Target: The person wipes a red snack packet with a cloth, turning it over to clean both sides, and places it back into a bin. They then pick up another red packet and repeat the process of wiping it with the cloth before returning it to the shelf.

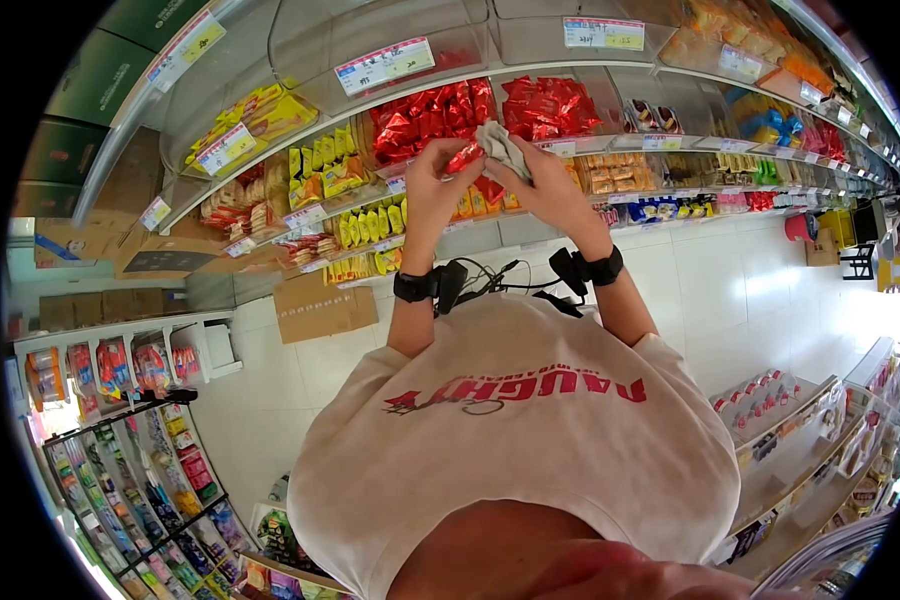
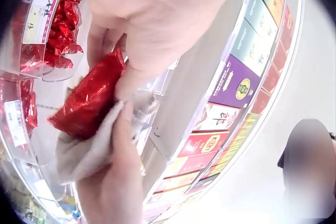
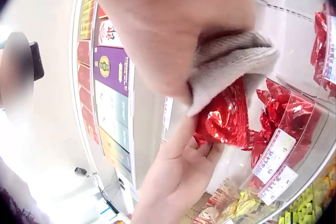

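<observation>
A shiny red packet (image 1: 464, 157) is pinched by the left hand (image 1: 436, 182) in front of the shelf bins. The right hand (image 1: 550, 190) grips a folded grey-white cloth (image 1: 504, 150) and touches it to the packet. In the left wrist view the cloth (image 2: 86, 155) lies along the packet's (image 2: 92, 95) lower side, with the right hand's fingers on it. In the right wrist view the cloth (image 3: 231, 69) covers the packet's (image 3: 226, 119) upper end, and the left hand (image 3: 176, 182) holds its other end.
Bins of red packets (image 1: 435, 115) stand just behind the hands, with yellow packets (image 1: 325, 165) to their left. Price tags (image 1: 385, 65) line the shelf edges. A cardboard box (image 1: 325, 306) lies on the floor, and another shelf rack (image 1: 135, 480) stands at lower left.
</observation>
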Demonstrator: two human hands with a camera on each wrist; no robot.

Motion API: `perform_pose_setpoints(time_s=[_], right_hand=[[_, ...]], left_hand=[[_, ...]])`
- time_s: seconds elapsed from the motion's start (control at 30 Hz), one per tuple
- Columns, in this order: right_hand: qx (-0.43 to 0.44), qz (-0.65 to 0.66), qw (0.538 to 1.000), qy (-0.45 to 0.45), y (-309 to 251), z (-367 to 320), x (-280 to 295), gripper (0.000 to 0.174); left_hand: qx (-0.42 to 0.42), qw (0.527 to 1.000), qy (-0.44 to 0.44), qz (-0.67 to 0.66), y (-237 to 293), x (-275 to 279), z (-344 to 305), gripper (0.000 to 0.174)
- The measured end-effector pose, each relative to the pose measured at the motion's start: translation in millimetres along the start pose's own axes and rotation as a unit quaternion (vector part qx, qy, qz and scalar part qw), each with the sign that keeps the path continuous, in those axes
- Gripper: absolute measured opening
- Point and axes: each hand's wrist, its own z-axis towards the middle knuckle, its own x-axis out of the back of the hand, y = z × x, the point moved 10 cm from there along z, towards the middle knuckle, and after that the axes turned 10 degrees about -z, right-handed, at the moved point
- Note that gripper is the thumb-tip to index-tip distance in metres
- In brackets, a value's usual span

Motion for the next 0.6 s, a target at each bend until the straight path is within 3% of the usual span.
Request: perform_pose_setpoints(time_s=[0.1,0.2,0.3,0.43,0.6], right_hand=[[-0.075,0.06,0.992,-0.082,10,-3,-9,0.046],[-0.038,0.18,0.983,-0.011,8,-3,-6,0.045],[-0.078,0.21,0.975,-0.005,15,-4,0,0.044],[-0.018,0.182,0.982,0.036,20,-6,0,0.039],[-0.148,0.241,0.957,0.06,68,-15,3,0.036]], left_hand=[[0.021,0.999,-0.005,-0.047,1,1,2,0.029],[0.022,0.994,0.003,-0.106,0,-4,0,0.024],[0.139,0.946,0.043,-0.288,-23,-11,-7,0.021],[0.111,0.955,0.033,-0.272,-30,-1,-5,0.019],[0.064,0.993,0.042,-0.091,-13,8,-4,0.022]])
